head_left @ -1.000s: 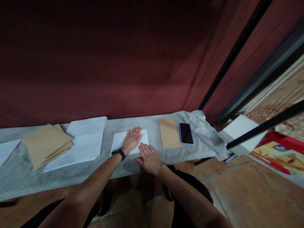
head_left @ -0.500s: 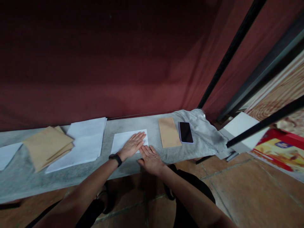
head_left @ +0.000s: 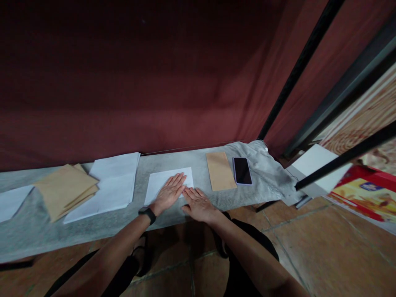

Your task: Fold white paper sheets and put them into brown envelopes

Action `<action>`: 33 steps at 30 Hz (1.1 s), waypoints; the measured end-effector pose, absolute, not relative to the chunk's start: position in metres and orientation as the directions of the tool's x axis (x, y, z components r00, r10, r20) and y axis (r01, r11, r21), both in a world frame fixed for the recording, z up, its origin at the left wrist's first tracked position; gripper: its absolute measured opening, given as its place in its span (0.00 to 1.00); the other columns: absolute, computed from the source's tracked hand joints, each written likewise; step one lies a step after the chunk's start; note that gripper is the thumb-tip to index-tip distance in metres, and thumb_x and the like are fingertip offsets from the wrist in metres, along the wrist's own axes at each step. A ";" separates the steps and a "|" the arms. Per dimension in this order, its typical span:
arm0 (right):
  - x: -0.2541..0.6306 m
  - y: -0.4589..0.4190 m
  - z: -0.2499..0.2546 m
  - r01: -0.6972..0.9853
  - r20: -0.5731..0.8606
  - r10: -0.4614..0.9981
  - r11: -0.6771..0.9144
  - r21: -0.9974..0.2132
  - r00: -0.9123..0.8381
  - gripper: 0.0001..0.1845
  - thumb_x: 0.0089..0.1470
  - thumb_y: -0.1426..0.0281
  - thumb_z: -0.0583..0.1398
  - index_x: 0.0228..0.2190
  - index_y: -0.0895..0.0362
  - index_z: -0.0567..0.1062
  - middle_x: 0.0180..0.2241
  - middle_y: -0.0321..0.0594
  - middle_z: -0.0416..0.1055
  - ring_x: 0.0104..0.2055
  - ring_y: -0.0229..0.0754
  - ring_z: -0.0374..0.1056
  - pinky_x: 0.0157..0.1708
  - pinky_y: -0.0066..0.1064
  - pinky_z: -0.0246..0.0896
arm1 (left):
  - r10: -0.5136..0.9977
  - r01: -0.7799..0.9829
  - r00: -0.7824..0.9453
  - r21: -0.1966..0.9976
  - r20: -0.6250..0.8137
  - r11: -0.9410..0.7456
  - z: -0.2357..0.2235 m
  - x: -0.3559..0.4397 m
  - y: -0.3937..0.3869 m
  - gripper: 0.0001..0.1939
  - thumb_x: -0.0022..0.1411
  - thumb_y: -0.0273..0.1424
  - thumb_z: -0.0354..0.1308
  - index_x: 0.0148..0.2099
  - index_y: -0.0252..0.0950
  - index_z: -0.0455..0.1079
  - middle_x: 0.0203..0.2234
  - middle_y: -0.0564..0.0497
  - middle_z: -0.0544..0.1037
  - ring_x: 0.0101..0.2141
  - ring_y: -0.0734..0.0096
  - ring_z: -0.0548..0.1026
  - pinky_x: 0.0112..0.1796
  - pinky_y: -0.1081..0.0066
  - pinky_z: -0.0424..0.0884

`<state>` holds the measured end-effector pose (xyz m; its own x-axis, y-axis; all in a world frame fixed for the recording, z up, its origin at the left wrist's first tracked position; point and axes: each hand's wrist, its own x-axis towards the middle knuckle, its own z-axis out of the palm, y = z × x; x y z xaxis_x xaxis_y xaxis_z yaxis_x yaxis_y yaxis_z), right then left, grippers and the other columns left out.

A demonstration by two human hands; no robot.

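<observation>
A folded white paper (head_left: pixel 159 181) lies on the grey cloth-covered bench (head_left: pixel 198 173) in front of me. My left hand (head_left: pixel 168 193), with a black band on the wrist, lies flat on the paper, fingers stretched out. My right hand (head_left: pixel 199 205) rests flat at the paper's near right corner, fingers spread and touching the left fingertips. Neither hand holds anything.
A brown envelope (head_left: pixel 220 170) and a dark phone (head_left: pixel 242 170) lie to the right. A stack of white sheets (head_left: pixel 111 181) and several brown envelopes (head_left: pixel 66 189) lie to the left. A dark red curtain (head_left: pixel 139 82) hangs behind. White board (head_left: pixel 315 165) and red box (head_left: pixel 368 194) are at right.
My left hand has slid toward me and slightly left along the paper, still flat. My right hand has stayed at the near right corner. The view has shifted slightly.
</observation>
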<state>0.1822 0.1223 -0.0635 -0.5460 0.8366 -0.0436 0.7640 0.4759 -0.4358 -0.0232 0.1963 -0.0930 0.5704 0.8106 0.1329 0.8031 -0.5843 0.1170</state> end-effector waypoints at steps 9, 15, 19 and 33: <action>0.183 0.126 -0.068 0.758 -0.047 0.827 0.489 -0.431 -0.560 0.35 0.68 0.58 0.54 0.68 0.63 0.57 0.72 0.50 0.46 0.74 0.48 0.44 0.72 0.44 0.38 | 0.920 0.921 0.357 0.102 0.160 -0.375 -0.100 -0.061 0.161 0.36 0.74 0.46 0.32 0.74 0.29 0.47 0.72 0.38 0.53 0.71 0.58 0.50 0.68 0.53 0.53; 0.183 0.126 -0.065 0.756 -0.054 0.825 0.488 -0.437 -0.563 0.35 0.67 0.59 0.55 0.68 0.62 0.57 0.72 0.50 0.46 0.73 0.48 0.45 0.72 0.44 0.39 | 0.974 0.983 0.140 0.092 0.180 -0.158 -0.108 -0.098 0.157 0.38 0.73 0.48 0.32 0.73 0.27 0.50 0.70 0.36 0.57 0.70 0.54 0.54 0.66 0.51 0.55; 0.183 0.127 -0.066 0.760 -0.064 0.828 0.478 -0.441 -0.558 0.35 0.67 0.59 0.55 0.69 0.60 0.57 0.72 0.48 0.45 0.73 0.48 0.45 0.72 0.45 0.40 | 0.976 0.994 0.037 0.095 0.214 -0.058 -0.108 -0.106 0.154 0.38 0.72 0.48 0.31 0.72 0.28 0.53 0.68 0.35 0.61 0.69 0.49 0.56 0.66 0.46 0.55; 0.183 0.126 -0.066 0.757 -0.077 0.823 0.476 -0.447 -0.563 0.36 0.67 0.57 0.54 0.69 0.62 0.56 0.72 0.49 0.47 0.74 0.49 0.45 0.72 0.44 0.38 | 0.874 0.860 0.472 0.160 0.115 -0.485 -0.097 -0.030 0.189 0.32 0.75 0.45 0.33 0.74 0.38 0.50 0.71 0.45 0.57 0.70 0.64 0.54 0.68 0.56 0.53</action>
